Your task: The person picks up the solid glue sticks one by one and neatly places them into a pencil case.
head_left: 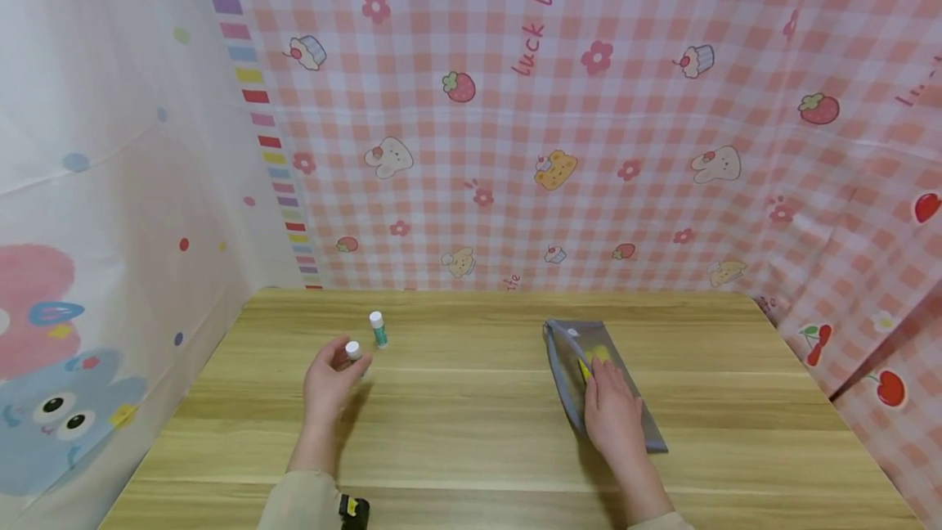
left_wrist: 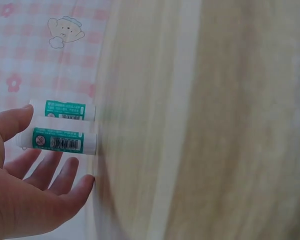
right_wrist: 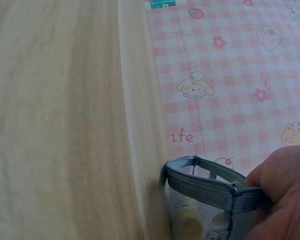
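A glue stick with a white cap [head_left: 353,348] and green label [left_wrist: 57,142] stands upright on the table, between the thumb and fingers of my left hand [head_left: 329,377]. In the left wrist view the thumb is a little apart from it and the other fingers are spread on its opposite side. Just beyond stands a second, similar glue stick [head_left: 379,330]. My right hand [head_left: 614,415] grips the edge of a grey mesh zipper pouch [right_wrist: 200,192], whose mouth is parted. Something yellow [head_left: 596,357] shows inside; the hand partly covers it.
The wooden table [head_left: 456,424] stretches between the two hands. Behind it hangs a pink checked cloth [head_left: 508,211], and a white patterned cloth [head_left: 132,211] hangs at the left. A small black device [head_left: 355,511] is at the left sleeve.
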Tool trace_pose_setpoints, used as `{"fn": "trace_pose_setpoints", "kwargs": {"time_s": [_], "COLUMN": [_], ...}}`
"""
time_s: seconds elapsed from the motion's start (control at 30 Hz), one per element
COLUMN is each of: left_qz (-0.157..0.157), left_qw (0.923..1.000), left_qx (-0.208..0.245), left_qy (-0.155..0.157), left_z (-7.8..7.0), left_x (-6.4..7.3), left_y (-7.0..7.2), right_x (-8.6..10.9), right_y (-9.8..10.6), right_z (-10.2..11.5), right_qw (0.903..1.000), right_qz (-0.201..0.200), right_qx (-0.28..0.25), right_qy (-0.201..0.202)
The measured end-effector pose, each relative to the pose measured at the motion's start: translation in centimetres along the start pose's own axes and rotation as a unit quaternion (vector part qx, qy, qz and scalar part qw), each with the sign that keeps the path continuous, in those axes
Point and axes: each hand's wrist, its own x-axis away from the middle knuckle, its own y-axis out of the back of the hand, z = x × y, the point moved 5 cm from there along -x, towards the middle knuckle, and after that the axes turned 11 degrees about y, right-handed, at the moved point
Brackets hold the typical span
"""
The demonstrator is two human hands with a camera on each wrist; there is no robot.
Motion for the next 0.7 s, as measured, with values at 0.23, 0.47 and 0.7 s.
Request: {"fn": "trace_pose_setpoints", "kwargs": {"time_s": [0.23,0.47,0.7], "left_qz": [-0.006,-0.022,-0.039], "left_qw": [1.0,0.9997,0.9991], "left_qx": [0.005,0.006,-0.015], "left_qy": [-0.004,-0.006,-0.012], "left_z": [0.12,0.18,0.33], "left_x": [-0.06,-0.11,-0.37], "left_y": [-0.17,-0.21,-0.06], "right_x": [-0.01,-0.01,0.0], "right_y": [0.0,0.02,0.04], "right_z": [-0.08,-0.07,-0.04], "right_qw": [1.0,1.0,1.0], "right_qz": [0.003,0.001,-0.002], "right_qx": [0.0,0.001,0.001], "right_qy": [-0.002,0.0,0.002]}}
